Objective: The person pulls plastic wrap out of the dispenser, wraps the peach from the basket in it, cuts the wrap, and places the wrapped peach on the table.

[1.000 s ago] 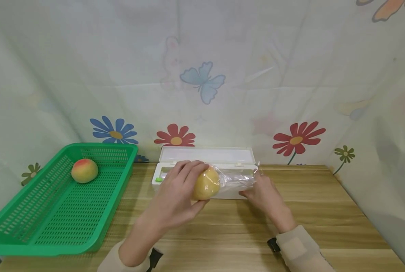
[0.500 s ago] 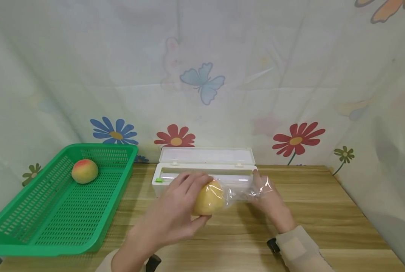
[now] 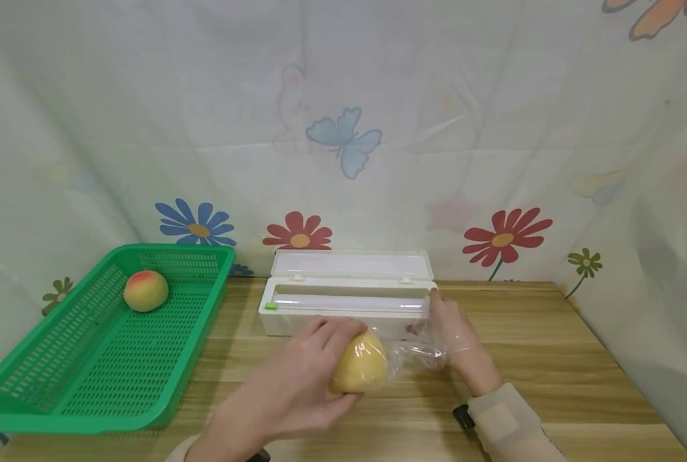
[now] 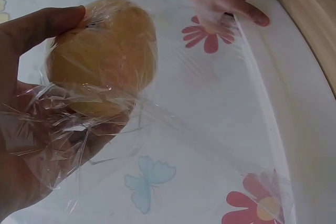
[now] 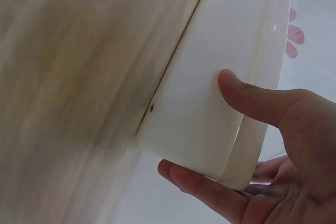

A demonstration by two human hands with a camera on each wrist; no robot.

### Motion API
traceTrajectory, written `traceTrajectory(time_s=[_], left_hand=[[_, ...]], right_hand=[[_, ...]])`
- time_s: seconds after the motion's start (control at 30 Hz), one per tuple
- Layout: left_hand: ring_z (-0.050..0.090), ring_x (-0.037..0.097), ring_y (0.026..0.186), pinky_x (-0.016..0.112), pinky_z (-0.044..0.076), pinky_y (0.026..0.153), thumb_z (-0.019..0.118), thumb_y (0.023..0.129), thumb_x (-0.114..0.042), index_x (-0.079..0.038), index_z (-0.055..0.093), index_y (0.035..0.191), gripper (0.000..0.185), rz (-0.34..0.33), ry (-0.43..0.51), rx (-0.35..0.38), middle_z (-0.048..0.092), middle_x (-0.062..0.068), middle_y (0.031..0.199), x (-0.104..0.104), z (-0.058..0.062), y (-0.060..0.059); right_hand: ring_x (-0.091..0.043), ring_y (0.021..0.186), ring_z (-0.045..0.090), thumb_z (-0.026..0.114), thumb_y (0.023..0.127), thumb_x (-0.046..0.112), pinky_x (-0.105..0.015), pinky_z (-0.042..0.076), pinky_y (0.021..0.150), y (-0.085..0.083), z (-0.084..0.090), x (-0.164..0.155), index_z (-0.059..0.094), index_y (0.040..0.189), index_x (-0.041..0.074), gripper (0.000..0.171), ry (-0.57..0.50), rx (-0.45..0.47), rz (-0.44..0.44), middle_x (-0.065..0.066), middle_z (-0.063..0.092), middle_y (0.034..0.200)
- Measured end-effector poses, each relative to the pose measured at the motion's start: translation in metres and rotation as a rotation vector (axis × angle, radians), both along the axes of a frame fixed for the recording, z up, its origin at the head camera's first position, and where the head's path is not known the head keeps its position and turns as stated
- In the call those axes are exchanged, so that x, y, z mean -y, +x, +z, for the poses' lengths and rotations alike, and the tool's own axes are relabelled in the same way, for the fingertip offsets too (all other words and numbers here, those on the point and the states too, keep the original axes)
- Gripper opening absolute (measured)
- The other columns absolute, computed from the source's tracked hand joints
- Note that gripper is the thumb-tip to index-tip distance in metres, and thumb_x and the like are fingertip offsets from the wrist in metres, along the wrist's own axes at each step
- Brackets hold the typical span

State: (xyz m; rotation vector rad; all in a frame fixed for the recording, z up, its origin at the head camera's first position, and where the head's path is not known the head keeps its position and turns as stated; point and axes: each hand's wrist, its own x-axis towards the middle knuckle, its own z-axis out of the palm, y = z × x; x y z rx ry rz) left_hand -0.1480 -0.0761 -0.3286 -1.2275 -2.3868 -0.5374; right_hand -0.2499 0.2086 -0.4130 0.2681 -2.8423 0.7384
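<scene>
Yellow fruit (image 3: 363, 366) in clear film, held in front of the white box (image 3: 297, 324), fingers of left hand (image 3: 299, 375) clamped round it. Right hand (image 3: 455, 340) grips box's right end. Green basket (image 3: 60, 423) to left; counter (image 3: 551, 359) runs right to a slanting edge.

No text, label, brand or number can be read, either on the white box (image 5: 205, 103) gripped by the right hand (image 5: 310, 145) or on the film-wrapped fruit (image 3: 363, 364) held in the left hand (image 3: 299, 385). A dark mark (image 5: 151, 108) is seen on the box near the right hand, perhaps too small to be made out.
</scene>
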Motion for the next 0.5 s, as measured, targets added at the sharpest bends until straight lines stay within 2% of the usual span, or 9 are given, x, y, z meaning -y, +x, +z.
traceTrajectory(time_s=[0.1,0.23,0.37,0.5], left_hand=[[0.056,0.02,0.11,0.032,0.053,0.092,0.087,0.076,-0.03,-0.009,0.052,0.132,0.069,0.002,-0.001,0.025,0.06,0.003,0.126,0.0,-0.003,0.003],[0.059,0.018,0.106,0.032,0.055,0.091,0.086,0.079,-0.028,-0.009,0.053,0.135,0.068,0.006,0.0,0.132,0.053,0.005,0.132,0.0,-0.011,0.004],[0.059,0.012,0.097,0.025,0.054,0.086,0.082,0.084,-0.03,-0.009,0.053,0.139,0.065,-0.001,-0.044,0.263,0.049,0.001,0.13,-0.002,-0.02,0.001],[0.058,0.008,0.094,0.023,0.053,0.084,0.079,0.087,-0.034,-0.007,0.055,0.139,0.063,-0.002,-0.108,0.309,0.052,-0.002,0.125,-0.005,-0.029,-0.006]], right_hand=[[-0.033,0.084,0.067,0.088,0.083,0.025,-0.051,0.057,0.072,-0.002,-0.001,0.0,0.047,0.126,-0.004,0.066,-0.002,0.037,-0.018,-0.017,0.065,0.09],[-0.029,0.078,0.064,0.088,0.084,0.023,-0.046,0.055,0.067,-0.004,-0.002,-0.001,0.045,0.129,-0.005,0.068,-0.019,0.081,-0.031,-0.015,0.063,0.089],[-0.03,0.074,0.064,0.089,0.082,0.021,-0.045,0.055,0.063,-0.004,-0.003,-0.003,0.047,0.125,-0.009,0.068,0.003,0.016,-0.001,-0.016,0.062,0.085],[-0.042,0.083,0.068,0.089,0.08,0.023,-0.053,0.057,0.07,-0.004,-0.004,-0.004,0.045,0.127,-0.016,0.075,0.055,-0.05,0.006,-0.029,0.064,0.09]])
